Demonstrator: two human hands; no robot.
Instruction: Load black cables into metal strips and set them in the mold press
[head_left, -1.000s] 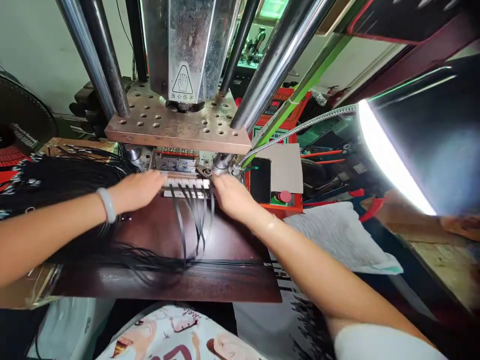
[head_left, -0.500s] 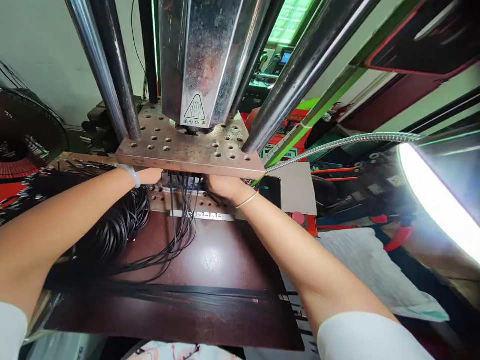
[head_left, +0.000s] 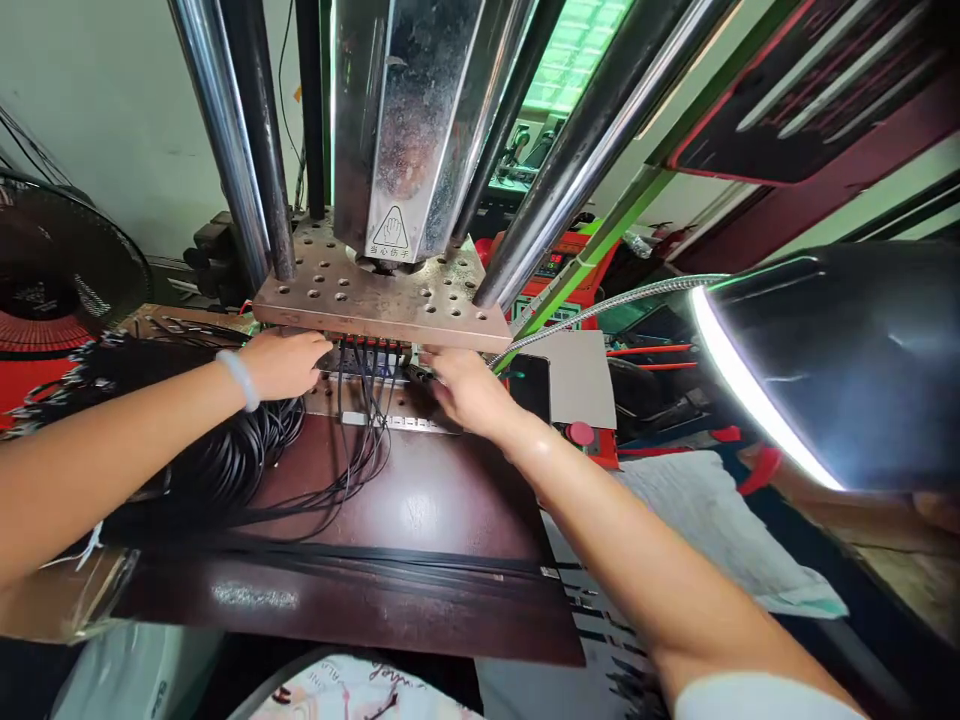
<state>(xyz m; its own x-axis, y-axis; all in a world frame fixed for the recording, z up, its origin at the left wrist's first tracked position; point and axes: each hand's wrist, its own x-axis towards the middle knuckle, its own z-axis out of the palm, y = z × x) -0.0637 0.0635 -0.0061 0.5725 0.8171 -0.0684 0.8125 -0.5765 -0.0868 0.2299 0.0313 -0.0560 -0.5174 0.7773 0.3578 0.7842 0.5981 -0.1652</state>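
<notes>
Under the drilled steel press plate, a metal mould sits with several black cables running out of its front. My left hand, with a pale band at the wrist, is at the mould's left side. Its fingers stretch towards the cables, and I see nothing held in them. At the right side is my right hand, slightly blurred, thumb and fingers apart beside the mould's right end. The cables trail down onto the dark brown board.
Thick coils of black cable lie at the left. Steel columns flank the press cylinder, which bears a hand-warning label. A lit lamp, a red button and a white cloth are on the right; a fan stands left.
Both hands have drawn back from under the press plate, showing more of their fingers. The right hand has come away from the mould's end. The camera view has shifted somewhat.
</notes>
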